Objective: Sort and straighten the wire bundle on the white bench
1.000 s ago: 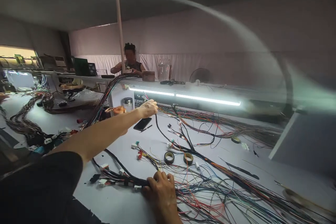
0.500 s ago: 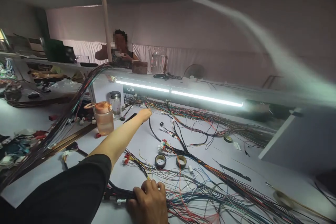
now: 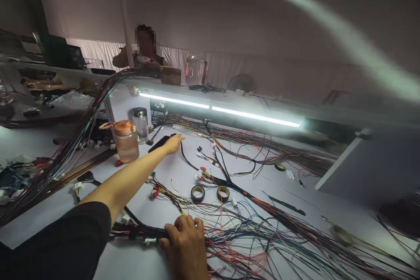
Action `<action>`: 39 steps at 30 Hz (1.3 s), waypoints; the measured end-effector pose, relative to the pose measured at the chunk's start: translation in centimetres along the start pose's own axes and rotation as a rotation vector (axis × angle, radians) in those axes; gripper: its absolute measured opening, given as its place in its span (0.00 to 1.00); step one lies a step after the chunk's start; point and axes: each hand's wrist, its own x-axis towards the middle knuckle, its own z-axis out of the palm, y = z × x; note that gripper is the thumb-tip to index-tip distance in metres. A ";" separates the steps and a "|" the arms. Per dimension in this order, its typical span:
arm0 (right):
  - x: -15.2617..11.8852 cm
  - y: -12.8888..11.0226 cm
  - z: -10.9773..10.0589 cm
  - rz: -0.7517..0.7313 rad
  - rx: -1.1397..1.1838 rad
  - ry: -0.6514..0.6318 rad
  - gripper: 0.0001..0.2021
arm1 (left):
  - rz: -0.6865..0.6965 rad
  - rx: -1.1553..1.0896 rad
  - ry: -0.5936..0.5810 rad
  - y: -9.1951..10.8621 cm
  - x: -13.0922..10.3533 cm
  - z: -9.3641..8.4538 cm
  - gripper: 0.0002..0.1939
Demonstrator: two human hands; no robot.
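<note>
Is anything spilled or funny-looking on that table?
Nothing I can see looks spilled or broken. An orange-lidded drink bottle standing near the draped wire bundle seems a bit odd. The loose wires on one side of the right hand fan out messily, unlike the neat black-wrapped cable bundle on its other side.

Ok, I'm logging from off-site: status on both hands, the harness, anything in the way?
Left hand outstretched at a black cable, grip unclear. Right hand curled over the black-wrapped wire harness. Two tape rolls lie close beyond it.
</note>
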 end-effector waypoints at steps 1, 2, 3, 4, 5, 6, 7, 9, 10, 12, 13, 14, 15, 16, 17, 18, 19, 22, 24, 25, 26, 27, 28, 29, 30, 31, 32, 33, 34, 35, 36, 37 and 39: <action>0.0 0.0 -0.2 0.001 0.004 -0.014 0.09 | 0.024 -0.019 0.033 0.3 -1.2 -1.0 0.20; 0.0 0.0 -0.3 0.001 0.005 -0.027 0.08 | 0.051 -0.037 0.062 0.6 -2.9 -2.0 0.19; 0.0 -0.1 -0.5 0.001 0.000 -0.039 0.08 | 0.078 -0.052 0.087 1.0 -4.8 -3.0 0.18; -0.1 -0.1 -0.8 -0.001 -0.009 -0.052 0.07 | 0.104 -0.064 0.108 1.5 -7.1 -3.8 0.18; -0.1 -0.1 -1.0 -0.005 -0.020 -0.063 0.07 | 0.125 -0.072 0.123 1.9 -9.7 -4.5 0.18; -0.2 -0.2 -1.3 -0.010 -0.033 -0.072 0.06 | 0.140 -0.074 0.133 2.2 -12.5 -5.1 0.19; -0.3 -0.3 -1.6 -0.018 -0.047 -0.082 0.06 | 0.148 -0.072 0.137 2.4 -15.3 -5.6 0.19; -0.4 -0.4 -2.1 -0.030 -0.081 -0.093 0.06 | 0.135 -0.056 0.139 2.2 -20.5 -6.4 0.19; -0.5 -0.5 -2.3 -0.034 -0.101 -0.088 0.06 | 0.111 -0.044 0.144 1.7 -22.9 -6.8 0.19; -0.7 -0.6 -2.6 -0.048 -0.132 -0.080 0.07 | 0.030 -0.013 0.168 0.2 -26.9 -7.8 0.20; -0.7 -0.7 -2.7 -0.055 -0.141 -0.072 0.07 | -0.020 0.005 0.186 -0.8 -28.6 -8.4 0.21; -0.8 -0.7 -2.7 -0.062 -0.146 -0.066 0.07 | -0.067 0.021 0.202 -1.6 -30.1 -9.0 0.23; -0.9 -0.7 -2.8 -0.067 -0.149 -0.058 0.07 | -0.104 0.036 0.212 -2.3 -31.4 -9.4 0.25; -1.0 -0.7 -2.8 -0.071 -0.152 -0.052 0.07 | -0.125 0.048 0.211 -2.7 -32.5 -9.8 0.28; -1.0 -0.7 -2.8 -0.074 -0.158 -0.047 0.07 | -0.127 0.056 0.197 -2.7 -33.4 -9.9 0.30; -1.1 -0.7 -2.7 -0.077 -0.164 -0.044 0.07 | -0.108 0.059 0.168 -2.4 -34.1 -9.7 0.31; -1.1 -0.7 -2.7 -0.080 -0.170 -0.043 0.07 | -0.075 0.059 0.128 -1.7 -34.6 -9.3 0.32; -1.1 -0.7 -2.6 -0.082 -0.181 -0.046 0.07 | 0.038 0.052 -0.010 1.2 -35.0 -7.1 0.32; -1.1 -0.6 -2.6 -0.079 -0.184 -0.045 0.07 | 0.064 0.065 -0.099 2.8 -34.7 -5.7 0.30; -1.1 -0.6 -2.6 -0.078 -0.184 -0.044 0.07 | 0.065 0.068 -0.130 3.2 -34.5 -5.1 0.28; -1.1 -0.6 -2.6 -0.076 -0.184 -0.042 0.07 | 0.061 0.067 -0.154 3.4 -34.3 -4.7 0.26; -1.1 -0.6 -2.5 -0.076 -0.183 -0.039 0.07 | 0.057 0.062 -0.165 3.4 -34.2 -4.4 0.25; -1.1 -0.6 -2.6 -0.076 -0.182 -0.038 0.07 | 0.054 0.053 -0.165 3.2 -34.1 -4.2 0.24; -1.1 -0.6 -2.6 -0.075 -0.182 -0.036 0.07 | 0.053 0.046 -0.162 2.9 -34.1 -4.1 0.23; -1.1 -0.6 -2.6 -0.073 -0.184 -0.035 0.06 | 0.052 0.039 -0.155 2.7 -34.1 -4.1 0.23; -1.1 -0.6 -2.6 -0.069 -0.186 -0.033 0.06 | 0.052 0.032 -0.145 2.5 -34.2 -4.1 0.23; -1.1 -0.7 -2.6 -0.065 -0.189 -0.031 0.06 | 0.051 0.025 -0.135 2.4 -34.3 -4.1 0.23; -1.1 -0.7 -2.6 -0.062 -0.192 -0.031 0.06 | 0.051 0.016 -0.125 2.4 -34.4 -4.2 0.22; -1.0 -0.8 -2.6 -0.058 -0.196 -0.030 0.06 | 0.051 0.007 -0.115 2.5 -34.4 -4.3 0.22; -1.0 -0.8 -2.6 -0.058 -0.198 -0.030 0.06 | 0.051 -0.003 -0.105 2.8 -34.4 -4.5 0.22; -1.0 -0.9 -2.6 -0.061 -0.200 -0.030 0.07 | 0.049 -0.013 -0.091 3.2 -34.2 -4.6 0.21; -1.0 -0.9 -2.6 -0.064 -0.204 -0.030 0.07 | 0.047 -0.024 -0.072 3.7 -33.8 -4.8 0.21; -1.0 -1.0 -2.6 -0.071 -0.214 -0.035 0.07 | 0.046 -0.053 -0.028 4.8 -32.5 -4.9 0.21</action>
